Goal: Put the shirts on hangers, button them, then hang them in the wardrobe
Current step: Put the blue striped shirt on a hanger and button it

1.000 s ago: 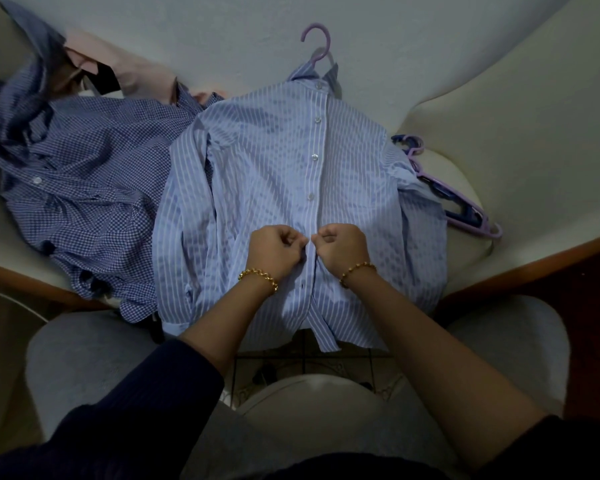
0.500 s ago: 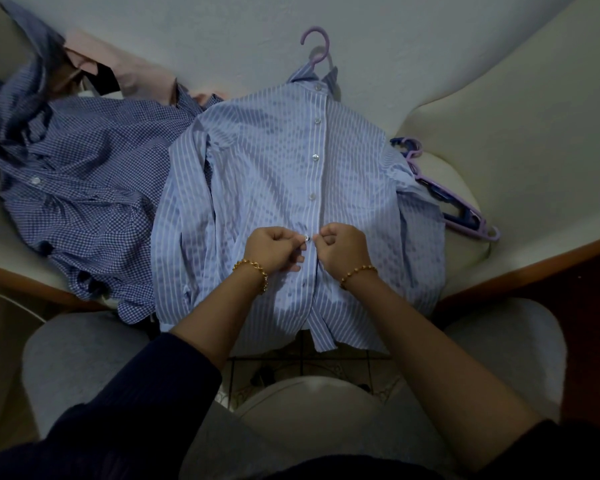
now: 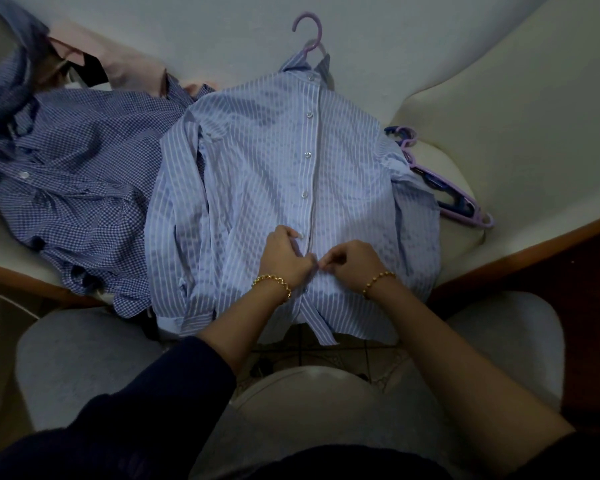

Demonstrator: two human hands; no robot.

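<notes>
Checked shirt [image 3: 77, 174] lies left, spare hangers [image 3: 458, 206] right; your left hand [image 3: 286, 254] and right hand [image 3: 352, 263] pinch the striped shirt [image 3: 257, 161] front.

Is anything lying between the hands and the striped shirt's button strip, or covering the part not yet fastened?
Nothing visible does. The left hand and right hand pinch the striped shirt directly at its front strip, below the fastened buttons. The checked shirt lies off to the left, away from the strip.
</notes>
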